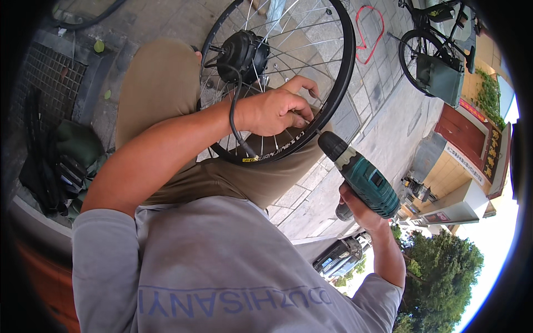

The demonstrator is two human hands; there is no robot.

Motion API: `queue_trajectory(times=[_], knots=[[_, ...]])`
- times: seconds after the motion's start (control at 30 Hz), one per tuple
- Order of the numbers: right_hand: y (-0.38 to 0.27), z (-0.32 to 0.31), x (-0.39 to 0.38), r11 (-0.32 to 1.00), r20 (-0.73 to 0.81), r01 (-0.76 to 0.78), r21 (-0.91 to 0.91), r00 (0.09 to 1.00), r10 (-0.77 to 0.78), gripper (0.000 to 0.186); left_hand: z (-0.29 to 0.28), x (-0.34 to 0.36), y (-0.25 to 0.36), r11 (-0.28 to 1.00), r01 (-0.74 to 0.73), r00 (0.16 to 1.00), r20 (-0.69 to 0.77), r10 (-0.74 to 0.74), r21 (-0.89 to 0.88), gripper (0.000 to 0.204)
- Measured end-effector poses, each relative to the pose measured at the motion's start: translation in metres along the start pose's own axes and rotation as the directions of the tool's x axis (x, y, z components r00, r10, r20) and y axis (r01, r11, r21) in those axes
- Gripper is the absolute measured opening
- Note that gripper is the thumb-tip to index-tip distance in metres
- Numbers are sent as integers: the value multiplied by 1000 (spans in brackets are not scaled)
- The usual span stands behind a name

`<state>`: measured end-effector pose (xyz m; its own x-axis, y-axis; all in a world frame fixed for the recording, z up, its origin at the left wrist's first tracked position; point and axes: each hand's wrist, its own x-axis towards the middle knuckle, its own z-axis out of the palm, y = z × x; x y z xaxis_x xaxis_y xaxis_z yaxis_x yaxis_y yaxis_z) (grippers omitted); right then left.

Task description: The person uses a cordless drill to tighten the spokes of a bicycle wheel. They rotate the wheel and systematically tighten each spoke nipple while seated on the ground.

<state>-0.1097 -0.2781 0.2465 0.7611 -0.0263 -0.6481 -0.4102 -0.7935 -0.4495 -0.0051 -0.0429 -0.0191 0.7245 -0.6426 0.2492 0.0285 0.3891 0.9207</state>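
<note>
The wheel (351,61) is big, round and black, and it sits at the top middle of the frame, over the person's lap. It has thin, shiny spokes, a fat black hub (244,55), and white letters and a yellow patch low on the rim. A black cable (231,119) curls down from the hub, over the left wrist.

The left arm slants up from the lower left, and its hand (272,111) reaches in among the spokes. Its thumb and pointing finger are bent close together by the rim; I cannot tell what they pinch. The right hand (361,208), right of the middle, wraps around a green and black drill (363,180), which points up and left at the rim's outside.
</note>
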Motion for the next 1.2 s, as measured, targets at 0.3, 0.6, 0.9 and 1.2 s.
queue_trajectory(times=[0.3,0.6,0.9,1.2], knots=[[-3,1,2,984,-8,78,-159,997,-80,6,1,1,1,1000,-3,1000,-7,3,-17,14],[-1,0,4,967,7,155,-200,988,-157,6,-1,0,0,999,-26,1000,-13,25,-19,20],[4,-2,1,971,14,89,-222,996,-88,11,0,1,-3,999,-42,999,-16,41,-20,23],[-2,-3,2,996,69,-89,-17,994,90,4,4,2,0,1000,-8,1000,-2,8,-24,26]])
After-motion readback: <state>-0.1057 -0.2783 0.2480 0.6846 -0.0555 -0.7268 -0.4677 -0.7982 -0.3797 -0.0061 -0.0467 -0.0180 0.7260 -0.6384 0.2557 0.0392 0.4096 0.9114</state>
